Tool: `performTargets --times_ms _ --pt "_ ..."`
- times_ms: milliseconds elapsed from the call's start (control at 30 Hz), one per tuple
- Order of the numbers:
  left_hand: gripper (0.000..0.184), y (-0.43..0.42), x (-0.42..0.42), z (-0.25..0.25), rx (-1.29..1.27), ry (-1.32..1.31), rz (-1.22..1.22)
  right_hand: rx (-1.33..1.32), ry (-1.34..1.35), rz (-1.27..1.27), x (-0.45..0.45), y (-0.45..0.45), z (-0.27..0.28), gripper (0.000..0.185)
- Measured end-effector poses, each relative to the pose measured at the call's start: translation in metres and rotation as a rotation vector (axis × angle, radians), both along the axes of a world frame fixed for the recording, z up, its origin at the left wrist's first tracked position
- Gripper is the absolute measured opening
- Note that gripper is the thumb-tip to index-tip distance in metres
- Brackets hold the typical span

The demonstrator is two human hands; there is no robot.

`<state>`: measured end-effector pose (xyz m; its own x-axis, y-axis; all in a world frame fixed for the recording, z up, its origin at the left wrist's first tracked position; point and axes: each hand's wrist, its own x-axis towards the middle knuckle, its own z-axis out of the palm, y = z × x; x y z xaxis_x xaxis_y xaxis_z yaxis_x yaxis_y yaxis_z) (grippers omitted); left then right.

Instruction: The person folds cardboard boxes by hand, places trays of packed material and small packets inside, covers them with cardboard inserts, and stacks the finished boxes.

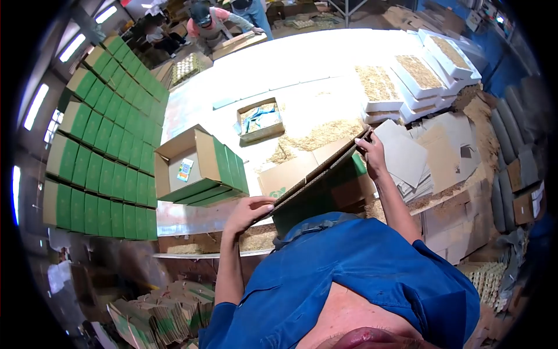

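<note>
Between my hands is a green and brown cardboard box blank (317,173), tilted, with one long edge running up to the right. My left hand (250,213) has its thumb and fingers closed on the near left end of that edge. My right hand (372,152) grips the far right end, thumb on the near face. Left of the cardboard, an open green carton (200,152) lies with its mouth toward me and a printed card (185,170) inside. Beyond it stands a small open box (260,135) holding blue and white packets.
Stacked green cartons (104,168) form a wall at left. White foam trays (415,96) filled with straw-like material stand at back right. Flat cardboard sheets (401,157) lie on the table's right. A co-worker (212,29) works at the far end. Folded cartons (168,311) lie below left.
</note>
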<state>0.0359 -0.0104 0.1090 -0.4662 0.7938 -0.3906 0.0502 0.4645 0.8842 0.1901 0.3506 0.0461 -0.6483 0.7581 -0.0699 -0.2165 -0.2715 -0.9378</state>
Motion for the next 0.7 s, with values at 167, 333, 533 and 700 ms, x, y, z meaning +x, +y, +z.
performTargets --times_ms 167,333,533,700 --pt "0.032 0.009 0.001 -0.001 -0.011 0.378 0.083 -0.006 -0.033 0.023 0.010 0.002 0.002 0.050" --pt "0.029 0.018 -0.004 0.021 0.108 0.580 0.284 0.073 0.029 0.225 0.023 0.002 0.020 0.073" --pt "0.054 0.042 -0.008 0.028 0.028 0.552 0.186 0.411 -0.132 0.425 0.005 -0.004 0.039 0.076" --pt "0.057 0.070 0.002 0.001 -0.086 0.696 0.195 0.464 -0.254 0.285 -0.011 -0.015 -0.024 0.069"
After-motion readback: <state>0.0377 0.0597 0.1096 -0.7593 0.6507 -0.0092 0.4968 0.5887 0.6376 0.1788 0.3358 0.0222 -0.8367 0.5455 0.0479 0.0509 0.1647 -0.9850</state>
